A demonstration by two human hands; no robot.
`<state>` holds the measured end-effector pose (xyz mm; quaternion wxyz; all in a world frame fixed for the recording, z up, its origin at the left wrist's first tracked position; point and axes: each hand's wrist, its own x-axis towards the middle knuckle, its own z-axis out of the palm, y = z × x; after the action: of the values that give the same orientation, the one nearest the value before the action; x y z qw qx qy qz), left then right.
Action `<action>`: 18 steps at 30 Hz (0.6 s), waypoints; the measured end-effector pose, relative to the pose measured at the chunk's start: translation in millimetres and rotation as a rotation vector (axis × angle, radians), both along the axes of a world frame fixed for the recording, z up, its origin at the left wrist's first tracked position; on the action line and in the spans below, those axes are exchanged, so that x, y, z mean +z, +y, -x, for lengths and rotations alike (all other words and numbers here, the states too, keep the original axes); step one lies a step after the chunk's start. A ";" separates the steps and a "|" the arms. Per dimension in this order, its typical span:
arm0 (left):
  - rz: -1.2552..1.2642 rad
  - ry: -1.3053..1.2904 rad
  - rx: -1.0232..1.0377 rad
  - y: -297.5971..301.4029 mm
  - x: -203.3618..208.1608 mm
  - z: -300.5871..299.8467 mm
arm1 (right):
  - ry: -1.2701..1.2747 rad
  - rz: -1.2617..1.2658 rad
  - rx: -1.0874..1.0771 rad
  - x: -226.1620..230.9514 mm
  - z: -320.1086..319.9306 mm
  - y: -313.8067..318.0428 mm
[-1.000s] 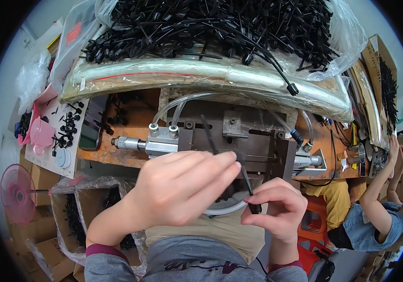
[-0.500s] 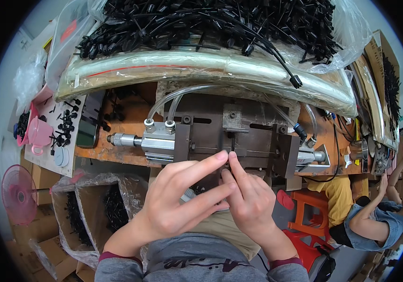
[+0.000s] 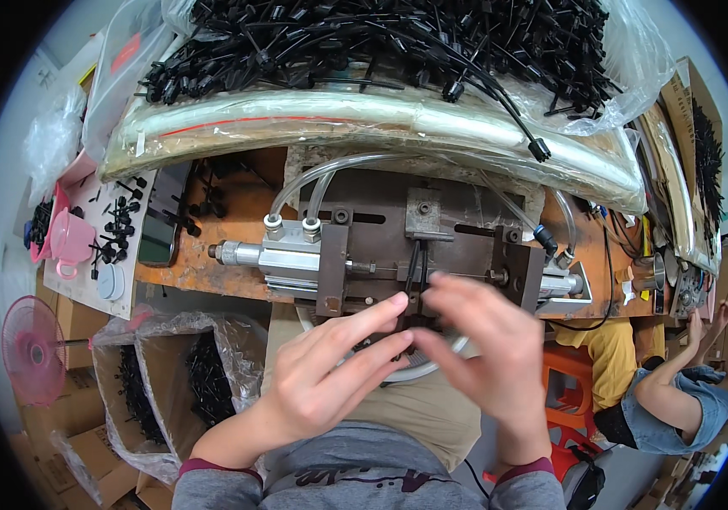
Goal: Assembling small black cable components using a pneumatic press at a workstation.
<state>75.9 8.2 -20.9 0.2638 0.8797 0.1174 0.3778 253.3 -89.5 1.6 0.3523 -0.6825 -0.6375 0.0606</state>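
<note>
Two thin black stems run down side by side from the small metal block at the middle of a dark metal clamping fixture. My left hand is at their lower ends, fingers bent around the dark ends; its thumb is mostly hidden. My right hand, smeared by motion, is just right of the stems. Its thumb and fingers are apart, and nothing shows between them.
Air cylinders with clear hoses flank the fixture on an orange bench. Behind it, a plastic-wrapped tray edge holds a heap of black stemmed parts. Lined boxes stand lower left. A co-worker sits at right.
My right hand has moved away to the right and its fingers have spread. The fixture's left rod now reaches further inward. The black stems show more plainly below the block.
</note>
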 end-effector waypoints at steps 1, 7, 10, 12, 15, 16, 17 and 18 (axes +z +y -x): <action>-0.034 0.016 0.000 -0.9 -0.5 -1.8 | -0.076 -0.117 -0.047 8.5 -7.6 2.0; -0.204 0.095 0.069 -10.1 -17.4 -19.9 | -0.369 -0.416 -0.362 37.4 -52.6 42.7; -0.267 0.171 0.095 -14.5 -20.8 -25.6 | -0.473 -0.349 -0.340 37.3 -70.7 56.9; -0.310 0.230 0.098 -15.8 -19.8 -27.5 | -0.440 -0.329 -0.309 36.5 -73.7 58.9; -0.297 0.216 0.101 -11.7 -21.7 -32.2 | -0.269 -0.291 -0.307 37.1 -67.5 54.7; -0.289 0.222 0.102 -11.4 -21.7 -32.6 | -0.191 -0.260 -0.307 41.0 -59.5 50.5; -0.282 0.229 0.101 -11.3 -21.1 -32.9 | -0.114 -0.229 -0.307 42.7 -53.3 45.7; -0.275 0.236 0.098 -11.7 -20.4 -33.1 | -0.039 -0.252 -0.284 41.6 -50.1 40.4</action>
<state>109.0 -3.5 -41.3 0.1069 0.9390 0.1376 0.2967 303.4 -49.0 43.2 0.4277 -0.7172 -0.5439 -0.0834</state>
